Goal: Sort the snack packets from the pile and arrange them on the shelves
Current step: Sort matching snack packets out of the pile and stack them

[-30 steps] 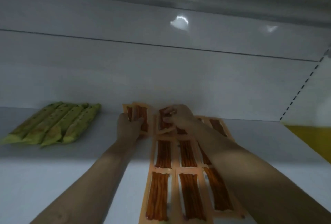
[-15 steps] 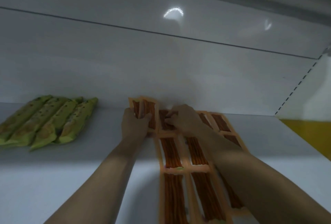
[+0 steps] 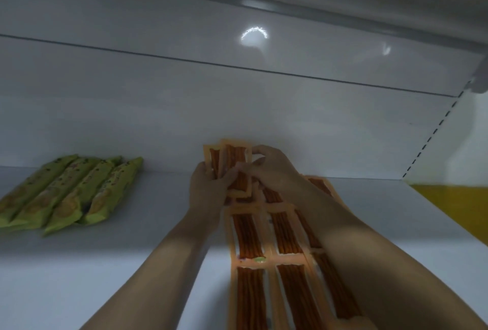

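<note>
White shelf (image 3: 105, 277) carries green packets (image 3: 68, 192) at its left and rows of orange packets (image 3: 264, 245) lying flat in the middle. At the rows' far end the left hand (image 3: 208, 189) grips an upright stack (image 3: 232, 156) of them, fingers curled round it; the right hand (image 3: 274, 168) pinches its right edge.

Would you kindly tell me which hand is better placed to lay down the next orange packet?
Probably the right. The left hand grips the bundle of orange packets, while the right hand pinches its front packet, above the rows of packets already on the shelf.
</note>
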### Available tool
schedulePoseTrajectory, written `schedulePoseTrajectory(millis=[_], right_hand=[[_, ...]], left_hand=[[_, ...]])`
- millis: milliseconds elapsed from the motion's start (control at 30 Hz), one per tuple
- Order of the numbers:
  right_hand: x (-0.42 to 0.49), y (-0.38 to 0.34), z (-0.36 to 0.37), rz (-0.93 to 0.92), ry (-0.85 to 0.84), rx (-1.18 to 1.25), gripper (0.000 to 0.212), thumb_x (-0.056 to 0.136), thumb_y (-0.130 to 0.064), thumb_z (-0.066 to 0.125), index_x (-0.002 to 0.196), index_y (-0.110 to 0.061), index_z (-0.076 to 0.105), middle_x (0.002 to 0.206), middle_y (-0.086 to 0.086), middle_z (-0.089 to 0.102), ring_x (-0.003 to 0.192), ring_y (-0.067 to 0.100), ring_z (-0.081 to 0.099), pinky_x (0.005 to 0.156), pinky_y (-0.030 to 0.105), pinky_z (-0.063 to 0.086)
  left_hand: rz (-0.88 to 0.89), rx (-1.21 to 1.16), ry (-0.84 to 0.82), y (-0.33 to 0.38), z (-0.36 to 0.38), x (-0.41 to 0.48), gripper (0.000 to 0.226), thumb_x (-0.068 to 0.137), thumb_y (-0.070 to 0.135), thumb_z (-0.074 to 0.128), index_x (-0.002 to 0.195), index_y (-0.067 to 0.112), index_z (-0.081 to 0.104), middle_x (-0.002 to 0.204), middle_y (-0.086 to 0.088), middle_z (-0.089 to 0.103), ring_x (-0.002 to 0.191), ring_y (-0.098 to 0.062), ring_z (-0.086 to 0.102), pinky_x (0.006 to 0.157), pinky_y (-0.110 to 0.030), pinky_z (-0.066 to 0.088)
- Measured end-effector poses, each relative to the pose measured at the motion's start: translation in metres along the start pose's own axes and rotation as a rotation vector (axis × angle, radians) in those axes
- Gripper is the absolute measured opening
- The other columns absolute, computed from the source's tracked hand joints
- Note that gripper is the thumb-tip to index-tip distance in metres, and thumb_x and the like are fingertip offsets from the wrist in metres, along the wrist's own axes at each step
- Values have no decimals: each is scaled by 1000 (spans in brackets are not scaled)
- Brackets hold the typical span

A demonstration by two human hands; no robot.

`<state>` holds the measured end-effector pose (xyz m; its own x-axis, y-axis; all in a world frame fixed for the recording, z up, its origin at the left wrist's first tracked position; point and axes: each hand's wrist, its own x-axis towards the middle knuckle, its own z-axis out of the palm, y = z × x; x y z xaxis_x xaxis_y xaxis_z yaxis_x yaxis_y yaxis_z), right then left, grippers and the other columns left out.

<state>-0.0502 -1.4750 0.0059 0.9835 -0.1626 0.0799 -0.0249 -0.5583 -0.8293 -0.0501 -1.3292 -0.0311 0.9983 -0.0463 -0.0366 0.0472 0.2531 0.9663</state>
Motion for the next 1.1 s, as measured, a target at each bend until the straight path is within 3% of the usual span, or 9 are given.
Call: schedulePoseTrajectory(millis=[200,333,400,467,700,800,900,1000,1100], right_hand=[[2,11,-39,99,163,110,12,85,-13,75,92,-14,66,79,7,66,62,16,62,51,24,50],[5,43,-43,221,136,-85,26,81,-17,79,103,-8,68,82,12,66,63,23,62,59,33,52],[6,51,-40,224,126,-256,35,80,-22,80,109,-8,67,102,11,67,84,26,65,68,30,47],[5,51,-41,217,135,-402,41,82,-25,78,116,-9,62,122,7,59,108,24,58,75,24,37],[-5,54,-37,160,172,-631,24,84,-36,72,98,-19,61,106,1,57,104,23,59,76,27,40],[-7,49,-39,106,230,-490,26,90,-40,64,105,-20,66,111,5,63,97,22,61,77,28,43],[-26,26,-40,141,20,0,26,93,-43,62,106,-21,65,96,5,73,74,15,68,62,27,49],[-43,10,-42,84,-118,168,30,89,-19,71,117,-13,62,76,1,72,65,14,68,53,23,50],[-42,5,-54,55,-32,217,38,84,-1,72,120,-9,62,72,4,70,61,12,67,53,21,50]], left_hand=[[-25,-72,-81,9,-1,-2,18,95,-4,48,106,7,57,88,-9,67,64,-19,68,43,-27,51],[-49,-11,-33,5,-7,-3,22,93,-10,47,105,5,58,95,-15,66,69,-24,65,41,-29,53],[-50,19,-25,-1,-4,-3,21,92,-8,52,111,-1,56,100,-20,64,72,-27,66,42,-33,54],[-20,98,-39,-3,0,-8,16,92,-5,55,107,0,56,97,-18,64,73,-27,67,45,-35,56],[22,254,-97,-1,9,-19,32,84,34,69,100,11,52,96,-14,66,79,-37,70,61,-51,60],[46,314,-149,5,15,-25,25,95,31,61,82,11,54,75,-24,70,56,-40,67,45,-31,50],[137,372,-141,5,20,-28,38,99,32,54,69,9,54,56,-22,63,36,-29,55,40,-22,39],[200,432,-205,-1,27,-29,40,102,39,45,89,2,53,57,-14,60,33,-19,50,40,-22,34],[256,552,-290,-3,32,-33,28,103,39,43,96,12,48,73,-5,62,47,-9,53,48,-23,36]])
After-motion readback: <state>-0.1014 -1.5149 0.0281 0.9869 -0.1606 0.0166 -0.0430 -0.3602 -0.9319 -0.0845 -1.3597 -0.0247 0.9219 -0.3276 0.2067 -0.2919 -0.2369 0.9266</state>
